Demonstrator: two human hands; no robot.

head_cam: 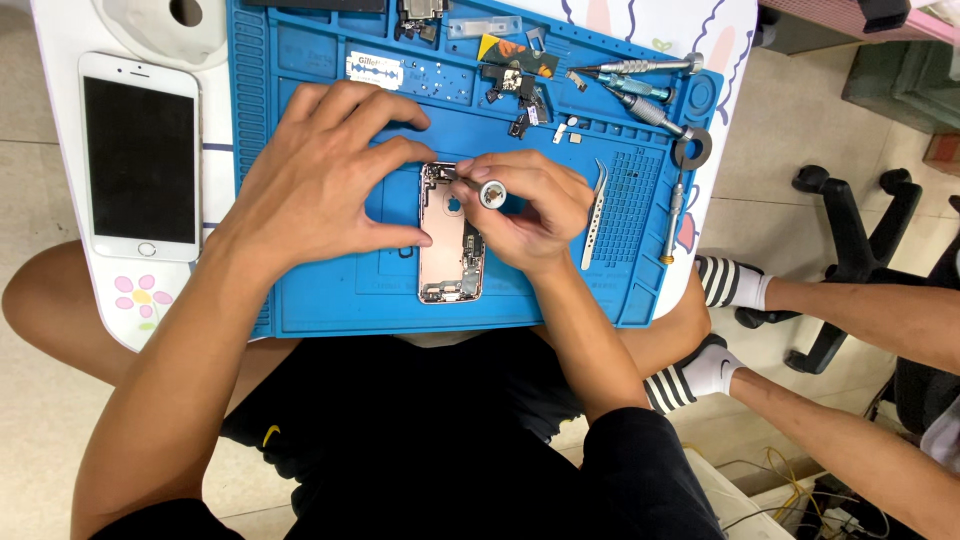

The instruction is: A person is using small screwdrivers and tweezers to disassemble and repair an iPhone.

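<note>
A white phone screen (140, 158) lies at left; tweezers (594, 215), screwdrivers (640, 68) and a razor blade (373, 70) rest on the blue mat (320, 300).

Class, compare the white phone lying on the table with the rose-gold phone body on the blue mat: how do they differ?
The white phone is whole, screen up; the rose-gold phone body is open, insides showing. The white phone lies untouched off the blue mat; the body is steadied by the left hand. Both lie flat, lengthwise.

Screen: white phone (140, 157) lying face up on the table (65, 30) left of your blue mat (330, 300), display dark. Packaging: small white rectangular blade wrapper (373, 69) at the mat's top, plus a small orange-and-black packet (515, 52) to its right.
</note>
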